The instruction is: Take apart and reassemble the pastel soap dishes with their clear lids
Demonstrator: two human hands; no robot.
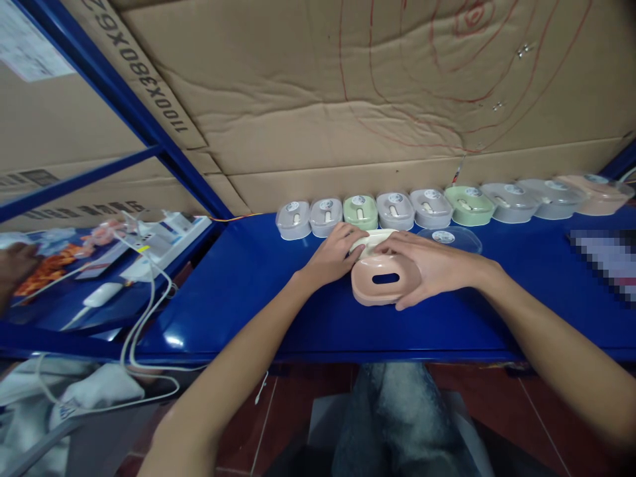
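A pink plastic box (380,285) with an oval slot in its top rests on the blue table (278,298). My right hand (430,265) wraps its right side, fingers lying over the top. My left hand (334,255) holds the far left end, where a cream-white piece (370,240) sits on the box. A clear lid (454,237) with a round sticker lies just behind my right hand.
A row of several lidded boxes, grey, green and pink (432,207), lines the cardboard wall (348,99). A blue shelf frame (149,132) stands at left, with white cables (149,291) and a power strip (163,232). Another person's hand (14,265) shows at far left.
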